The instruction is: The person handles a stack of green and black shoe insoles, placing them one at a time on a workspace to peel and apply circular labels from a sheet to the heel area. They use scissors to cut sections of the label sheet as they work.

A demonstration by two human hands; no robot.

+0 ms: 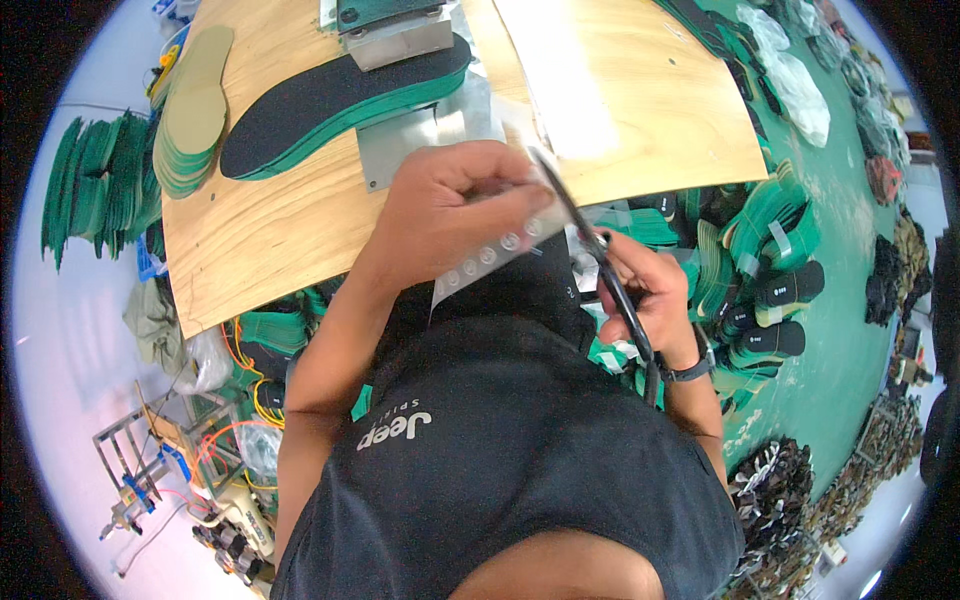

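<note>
My left hand (445,215) is closed, pinching a translucent strip (450,284) that bears a row of small round stickers. The strip hangs below my fingers, in front of my dark top. My right hand (645,290) grips long black scissors (622,300) with a pivot screw partway along. Their blades point up and away, and the tip is close beside my left fingertips and the strip's upper end. Whether the blades touch the strip, I cannot tell. Beyond my left hand, a stack of black and green insoles (330,105) lies under a metal block (400,45).
A wooden table (650,120) spreads ahead, with a stack of beige insoles (190,110) at its left edge. Bundled green insoles (765,225) are piled below the table at right. Green stacks (95,185) stand at far left, above cables and a metal frame (130,440).
</note>
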